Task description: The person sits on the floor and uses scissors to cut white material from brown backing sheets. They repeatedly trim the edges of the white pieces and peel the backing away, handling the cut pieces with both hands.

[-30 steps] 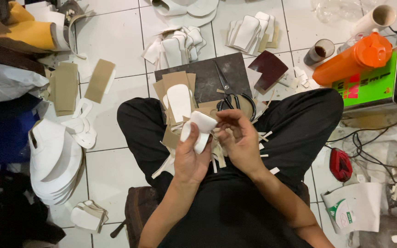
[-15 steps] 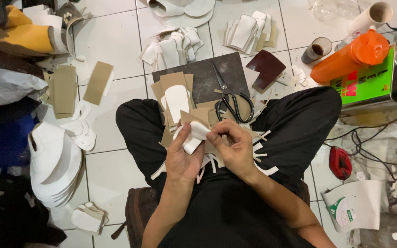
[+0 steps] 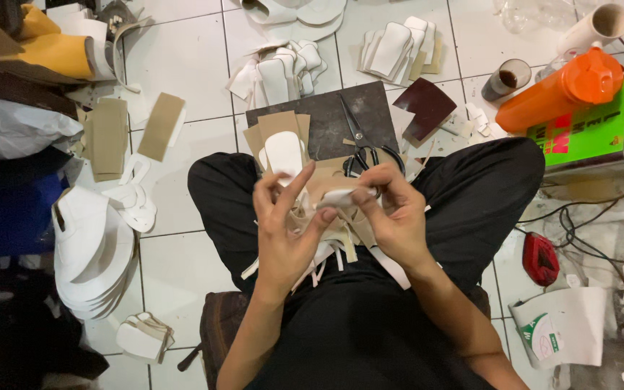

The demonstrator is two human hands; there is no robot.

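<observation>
On the white tiled floor (image 3: 189, 65), above the lap, the left hand (image 3: 287, 235) and the right hand (image 3: 391, 213) both pinch a small white piece (image 3: 339, 196), fingers curled, wrists bent inward.

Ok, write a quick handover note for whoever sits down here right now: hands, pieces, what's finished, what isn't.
Left hand: raised over the lap, thumb and fingers on the small white cut piece.
Right hand: pinching the same piece from the other side.
Black-handled scissors lie unused on the dark grey cutting mat; tan and white cut shapes are stacked at its near edge.
Done, seemingly: piles of white cut pieces on the tiled floor.
Left: the piece in hand and the loose strips on the lap.
</observation>
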